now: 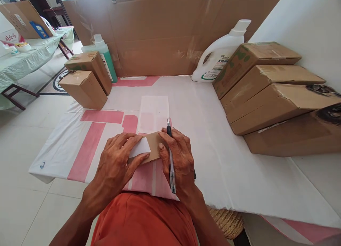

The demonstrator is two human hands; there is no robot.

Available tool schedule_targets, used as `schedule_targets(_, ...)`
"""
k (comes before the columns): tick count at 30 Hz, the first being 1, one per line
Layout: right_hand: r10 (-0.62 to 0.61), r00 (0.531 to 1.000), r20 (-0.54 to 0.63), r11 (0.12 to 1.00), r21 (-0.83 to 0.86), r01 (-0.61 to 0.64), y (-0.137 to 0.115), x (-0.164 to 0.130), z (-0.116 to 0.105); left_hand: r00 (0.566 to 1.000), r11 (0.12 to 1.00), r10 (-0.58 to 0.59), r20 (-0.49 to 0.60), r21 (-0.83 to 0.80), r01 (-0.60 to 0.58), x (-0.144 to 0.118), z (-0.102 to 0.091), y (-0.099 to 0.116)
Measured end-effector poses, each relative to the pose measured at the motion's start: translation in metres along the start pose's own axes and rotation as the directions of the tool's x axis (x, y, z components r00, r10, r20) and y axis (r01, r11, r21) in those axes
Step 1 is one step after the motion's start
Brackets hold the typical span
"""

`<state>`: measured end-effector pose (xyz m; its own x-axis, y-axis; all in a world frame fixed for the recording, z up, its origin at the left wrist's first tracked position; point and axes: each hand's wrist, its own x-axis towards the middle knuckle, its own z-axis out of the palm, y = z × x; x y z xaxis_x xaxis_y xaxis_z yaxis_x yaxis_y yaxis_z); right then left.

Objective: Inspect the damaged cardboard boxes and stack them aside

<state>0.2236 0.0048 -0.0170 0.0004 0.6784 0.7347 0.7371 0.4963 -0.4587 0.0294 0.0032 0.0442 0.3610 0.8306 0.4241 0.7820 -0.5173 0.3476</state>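
Observation:
A small brown cardboard box (153, 146) lies near the front edge of the white and pink table cover (229, 167). A white label (140, 147) sits on its top. My left hand (117, 160) grips the box's left side, thumb pressing on the label. My right hand (178, 160) rests against the box's right side and holds a clear pen (170, 157) between its fingers, tip pointing away from me.
Several stacked cardboard boxes (269, 93) line the right side by the white wall. Two more boxes (85, 79) stand at the far left, beside a green bottle (105, 57). A white detergent jug (221, 54) stands before a cardboard sheet (160, 32). A white paper strip (154, 112) lies ahead.

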Motion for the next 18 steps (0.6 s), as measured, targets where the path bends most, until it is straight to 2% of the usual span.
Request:
schedule_targets(10,0.029,1.000,0.009,0.999,0.030,-0.029,-0.001,-0.003,0.001,0.983,0.977,-0.176,0.049,-0.116,0.181,-0.001,-0.001,0.005)
schedule_targets(18,0.028,0.999,-0.017,0.999,0.029,-0.028,-0.002,-0.005,0.001,0.987,0.967,-0.157,0.033,-0.199,0.160,-0.005,0.008,0.008)
